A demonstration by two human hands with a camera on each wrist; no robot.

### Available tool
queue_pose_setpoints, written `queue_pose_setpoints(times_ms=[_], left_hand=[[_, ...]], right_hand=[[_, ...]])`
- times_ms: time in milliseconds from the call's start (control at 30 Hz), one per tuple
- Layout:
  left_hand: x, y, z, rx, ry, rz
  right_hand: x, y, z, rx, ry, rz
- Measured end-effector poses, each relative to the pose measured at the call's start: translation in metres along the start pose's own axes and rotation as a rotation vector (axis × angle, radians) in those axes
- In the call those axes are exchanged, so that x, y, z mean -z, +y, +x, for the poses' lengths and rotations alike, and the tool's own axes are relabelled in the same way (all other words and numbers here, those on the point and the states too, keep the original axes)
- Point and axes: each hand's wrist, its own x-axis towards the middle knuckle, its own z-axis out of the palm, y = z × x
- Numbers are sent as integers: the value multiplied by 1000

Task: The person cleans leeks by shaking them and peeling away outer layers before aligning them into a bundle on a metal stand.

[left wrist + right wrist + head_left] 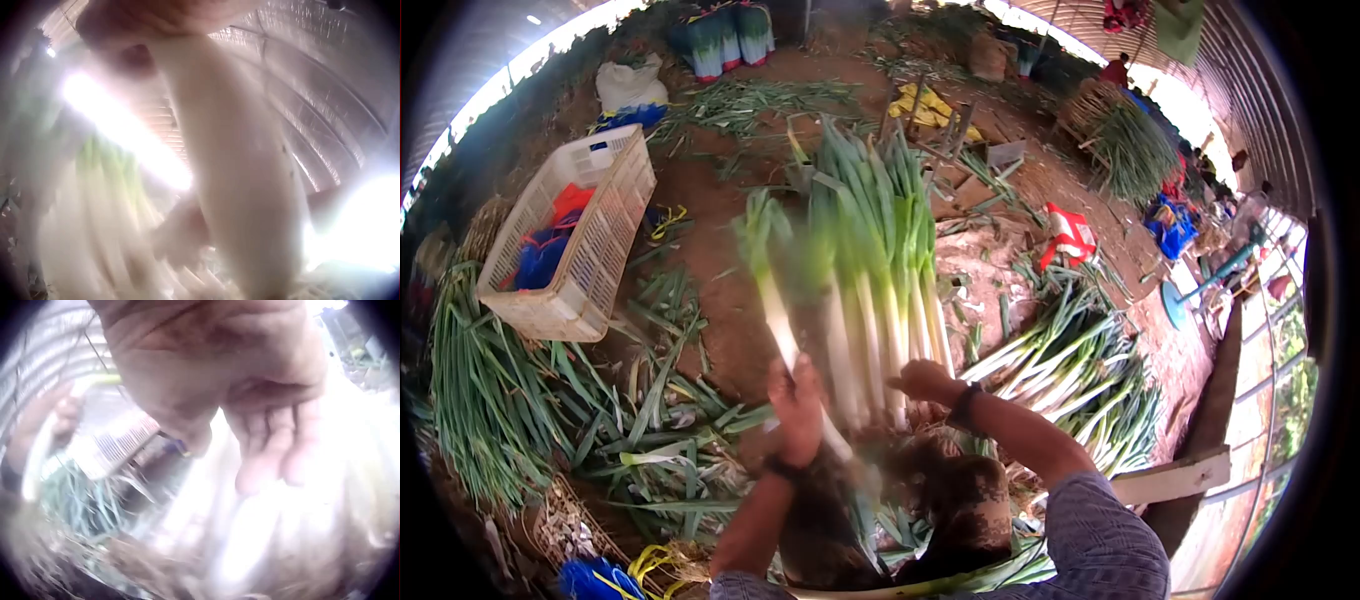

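- Leeks (880, 280) are standing upright as one bundle in front of the person, with the white ends down near the knees and the green tops pointing away.
- Right hand (925, 380) is leaning on the white lower part of the bundle. In the right wrist view its fingers (275, 450) are lying nearly straight against the stalks, so it is supporting them and not clutching.
- Left hand (798, 405) is wrapping around a single leek (772, 290) just beside the bundle, on its left side. This stalk is looking blurred.
- In my judgement the gathering is going best when the single leek is lying parallel to the others, with the white ends level and the right hand pressing low, so the bundle is not fanning out.
- Loose green leaves (660, 420) are lying on the earth floor at the left, a white basket (615, 200) is sitting beyond them, and another leek pile (1070, 360) is lying at the right.
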Motion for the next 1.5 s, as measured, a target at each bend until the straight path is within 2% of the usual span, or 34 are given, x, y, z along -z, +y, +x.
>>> queue_pose_setpoints(times_ms=[100, 133, 200, 233, 300, 367, 400, 433, 467, 533, 600, 667, 733, 767, 800, 833, 900, 967, 1033, 1100, 1133, 1233, 1267, 1367, 1400, 1500], left_hand=[[-9, 0, 9, -200, -71, 69], [-21, 7, 11, -213, -100, -26], [-50, 31, 24, -324, -141, 47], [-62, 39, 33, -369, -169, 102], [-93, 64, 58, -467, -175, 139], [-123, 83, 83, -380, -285, 22], [-135, 89, 102, -447, -276, 142], [-144, 94, 121, -504, -267, 262], [-144, 93, 147, -409, -300, 418], [-140, 19, 188, -464, -100, 470], [-119, -45, 206, -802, 86, 802], [-92, -31, 153, -345, -215, 407], [-54, -67, 127, -352, -313, 555], [-35, -87, 114, -275, -441, 591], [-17, -101, 101, -197, -566, 626], [-5, -105, 89, 47, -709, 481], [27, -145, 81, -90, -799, 670], [43, -144, 75, 68, -826, 672], [57, -146, 68, 243, -772, 637], [66, -155, 60, 432, -628, 567], [66, -152, 54, 492, -535, 577], [75, -151, 43, 441, -487, 637], [81, -160, 41, 310, -497, 602], [99, -203, 38, 146, -511, 666], [90, -179, 38, 271, -518, 726], [95, -193, 34, 288, -494, 524]], right_hand=[[12, -36, -37, 392, 3, 918], [27, -55, -59, 542, -67, 974], [62, -105, -104, 506, -119, 909], [57, -117, -103, 726, 65, 1011], [72, -122, -92, 656, 293, 993], [93, -117, -62, 650, 473, 1055], [98, -109, -33, 704, 729, 890], [116, -113, -28, 619, 684, 983], [137, -116, -15, 451, 548, 1212], [151, -102, 32, 467, 637, 1195], [151, -78, 88, 462, 708, 1132], [117, -38, 134, 428, 672, 867], [84, -7, 150, 425, 532, 728], [82, -9, 138, 266, 272, 922], [78, -10, 131, 223, 264, 906], [76, -10, 126, 180, 256, 889], [78, -14, 123, 134, 177, 831], [74, -16, 130, 125, 108, 767], [63, -22, 120, 161, 63, 761], [48, -40, 95, 197, 51, 771], [42, -53, 81, 108, 79, 707], [-1, -49, 76, 193, 52, 521], [-10, -50, 72, 202, 35, 531], [-27, -50, 55, 198, -9, 568], [-22, -54, 47, 179, -23, 589], [-26, -58, 36, 137, -94, 584]])
